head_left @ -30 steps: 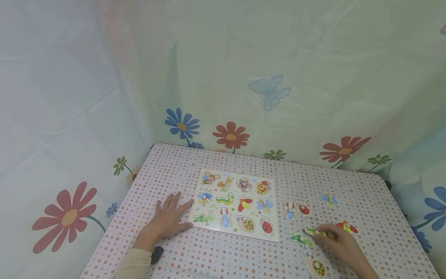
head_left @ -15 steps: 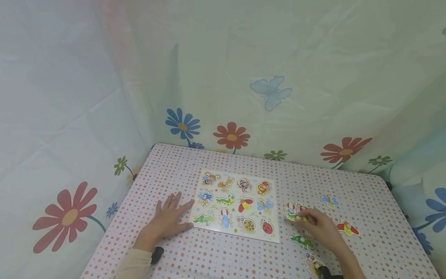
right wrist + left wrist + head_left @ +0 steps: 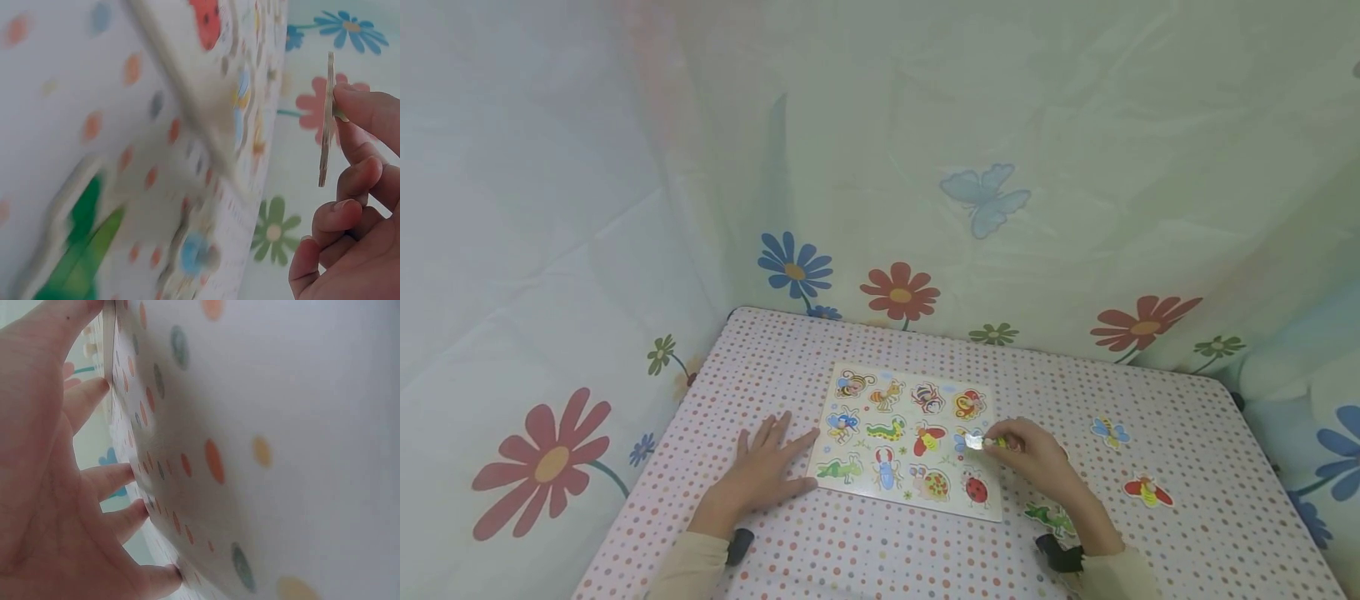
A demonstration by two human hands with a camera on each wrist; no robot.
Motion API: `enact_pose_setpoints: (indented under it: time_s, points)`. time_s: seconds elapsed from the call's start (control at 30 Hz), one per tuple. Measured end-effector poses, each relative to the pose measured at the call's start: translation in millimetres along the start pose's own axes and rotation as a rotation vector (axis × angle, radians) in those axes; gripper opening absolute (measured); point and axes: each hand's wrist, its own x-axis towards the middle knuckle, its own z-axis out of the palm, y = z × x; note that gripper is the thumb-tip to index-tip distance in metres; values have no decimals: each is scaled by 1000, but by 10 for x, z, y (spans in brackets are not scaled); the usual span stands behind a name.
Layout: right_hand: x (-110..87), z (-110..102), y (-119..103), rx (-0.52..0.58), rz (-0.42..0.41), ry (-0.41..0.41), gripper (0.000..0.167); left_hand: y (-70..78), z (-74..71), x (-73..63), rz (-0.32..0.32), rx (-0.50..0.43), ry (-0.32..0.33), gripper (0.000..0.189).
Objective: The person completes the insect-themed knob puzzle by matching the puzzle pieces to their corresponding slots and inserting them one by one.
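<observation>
pinching a thin wooden piece (image 3: 326, 122) with right fingers (image 3: 370, 111) above the white rectangular insect-printed board (image 3: 868, 451); spreading left fingers (image 3: 799, 444) at its left edge.

Our left hand (image 3: 47, 469), fingers spread, rests its fingertips on a white tabletop (image 3: 312, 394) dotted in orange, green and yellow, one fingertip at the edge of a pale board (image 3: 108, 347). Behind, we see part of a blue flower (image 3: 110, 459) between our fingers, with pink petals (image 3: 69, 370) above.
</observation>
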Motion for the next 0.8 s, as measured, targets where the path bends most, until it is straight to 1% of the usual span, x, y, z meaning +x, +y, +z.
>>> enact_pose_setpoints:
  time_s: [0.13, 0.23, 0.37, 0.57, 0.8]
  points:
    - [141, 104, -72, 1, -49, -26, 10, -4, 11, 8, -4, 1, -2, 77]
    - [236, 179, -141, 1, -105, -39, 9, -8, 16, 9, -7, 2, -1, 77]
    - [363, 295, -251, -9, -147, -51, 9, -8, 12, 5, -6, -3, 5, 77]
    - [551, 494, -408, 26, -142, -101, 10, -5, 0, -1, -4, -9, 9, 77]
    - [695, 705, -562, 36, -130, -135, 8, -12, 8, 3, 0, -3, 9, 77]
